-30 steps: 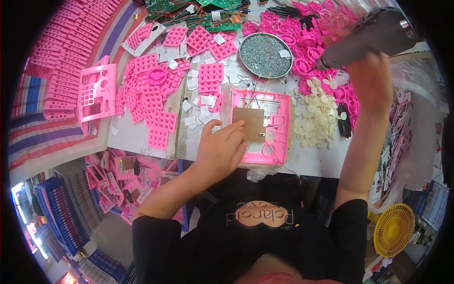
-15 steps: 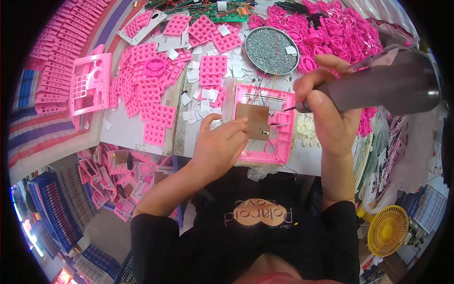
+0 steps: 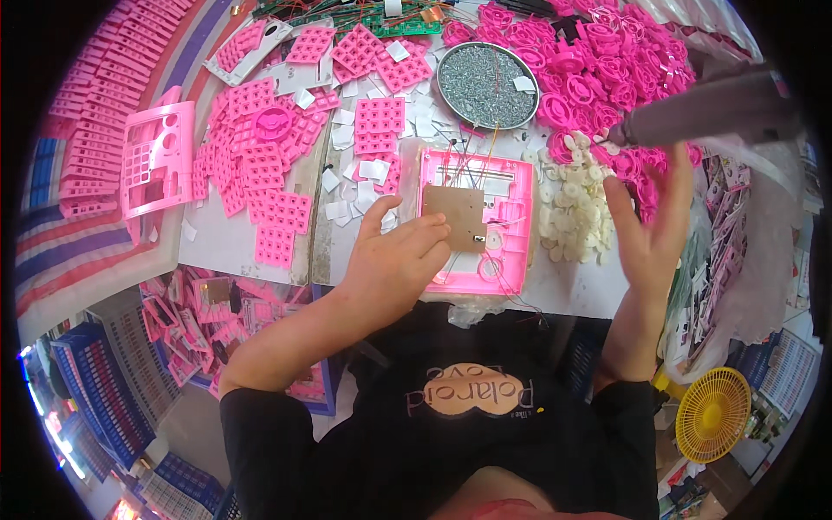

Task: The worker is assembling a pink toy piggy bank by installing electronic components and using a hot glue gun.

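Note:
My left hand lies with its fingers stretched over the left edge of a brown circuit board. The board rests inside a pink plastic housing, and thin coloured wires run out past the housing's far edge. On the right, my right hand has thumb and fingers spread with nothing between them. Just beyond its fingertips a dark grey electric screwdriver is in the air, tilted and somewhat blurred. White round plastic pieces form a heap between the housing and my right hand.
A round dish of small screws stands behind the housing. Pink ring-shaped parts pile up at the far right. Pink keypads and white paper squares are scattered leftward, near a pink front panel. A yellow fan is at lower right.
My right hand has let go of the electric screwdriver and opened. The screwdriver has moved up and right, away from the housing. My left hand remains on the circuit board.

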Demonstrator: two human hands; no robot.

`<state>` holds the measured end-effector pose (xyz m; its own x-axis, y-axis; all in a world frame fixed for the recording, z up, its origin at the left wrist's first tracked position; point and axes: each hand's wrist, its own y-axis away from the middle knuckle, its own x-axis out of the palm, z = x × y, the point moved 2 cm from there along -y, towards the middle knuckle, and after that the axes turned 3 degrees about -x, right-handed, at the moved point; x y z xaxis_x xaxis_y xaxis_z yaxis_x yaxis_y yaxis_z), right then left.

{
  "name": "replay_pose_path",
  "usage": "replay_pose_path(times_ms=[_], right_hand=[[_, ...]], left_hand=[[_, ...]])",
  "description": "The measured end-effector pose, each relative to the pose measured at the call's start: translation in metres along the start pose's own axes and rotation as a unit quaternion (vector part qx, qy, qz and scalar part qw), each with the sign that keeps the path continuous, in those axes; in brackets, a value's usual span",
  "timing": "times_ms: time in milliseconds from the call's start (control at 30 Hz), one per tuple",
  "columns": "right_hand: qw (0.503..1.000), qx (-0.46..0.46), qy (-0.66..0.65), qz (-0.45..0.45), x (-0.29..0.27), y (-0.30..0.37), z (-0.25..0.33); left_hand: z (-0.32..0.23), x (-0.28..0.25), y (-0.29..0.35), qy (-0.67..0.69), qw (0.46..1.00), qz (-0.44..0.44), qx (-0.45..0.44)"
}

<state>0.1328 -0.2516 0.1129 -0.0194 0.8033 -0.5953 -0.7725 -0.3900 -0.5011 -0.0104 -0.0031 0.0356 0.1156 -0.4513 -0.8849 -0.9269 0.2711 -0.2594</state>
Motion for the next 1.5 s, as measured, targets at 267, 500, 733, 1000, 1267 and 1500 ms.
replay_pose_path(times_ms=[267, 500, 733, 1000, 1267, 1500], right_hand=[[0.940, -0.190, 0.033, 0.281, 0.075, 0.071, 0.035], [0.914, -0.246, 0.057, 0.319, 0.087, 0.066, 0.031], [0.928, -0.185, 0.005, 0.322, 0.062, 0.060, 0.028], [0.893, -0.211, 0.186, 0.351, 0.071, 0.066, 0.039], [0.931, -0.150, -0.086, 0.320, 0.039, 0.027, 0.019], [0.902, -0.122, -0.412, 0.030, -0.003, -0.064, 0.003]], left_hand=[[0.008, 0.003, -0.002, 0.033, 0.999, -0.012, -0.002], [0.011, 0.005, 0.000, 0.039, 0.999, -0.016, -0.005], [0.006, 0.002, 0.002, -0.009, 1.000, 0.014, 0.026], [0.006, -0.001, -0.003, -0.015, 0.998, 0.026, 0.049], [0.006, 0.001, 0.000, -0.011, 0.999, 0.011, 0.035], [0.002, 0.004, 0.002, 0.021, 1.000, -0.010, 0.002]])
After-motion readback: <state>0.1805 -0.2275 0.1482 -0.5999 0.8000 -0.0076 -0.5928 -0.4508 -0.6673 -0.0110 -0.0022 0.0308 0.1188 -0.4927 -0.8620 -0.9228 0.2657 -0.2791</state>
